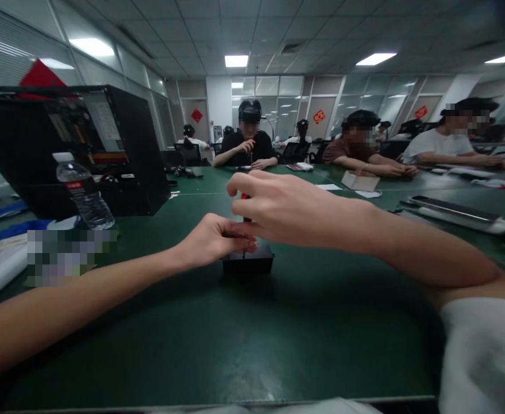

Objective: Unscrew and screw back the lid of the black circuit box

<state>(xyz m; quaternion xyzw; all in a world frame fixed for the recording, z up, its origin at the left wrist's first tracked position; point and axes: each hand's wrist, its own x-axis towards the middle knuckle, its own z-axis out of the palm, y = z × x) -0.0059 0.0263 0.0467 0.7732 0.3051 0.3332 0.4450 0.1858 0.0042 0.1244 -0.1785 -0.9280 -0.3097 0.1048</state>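
Your right hand [282,207] has its fingers curled around the handle of a slim red-and-black tool [246,196], which stands roughly upright. Your left hand [218,238] comes in lower, thumb and fingertips drawn close together by the tool's lower end; you can't tell from here whether they grip its shaft. Directly beneath both hands sits the black box [247,266], on the green table [235,339] in front of you, with the tool's lower end at its top. Farther out on your left, a clear bottle [84,192] with a white cap leans before an open black computer case [138,149]. Over to your right lie a long dark-topped device [454,213] and, beyond it, a small pale carton [359,180]. Across the table, a person in black [246,146] sits facing you, one hand raised.
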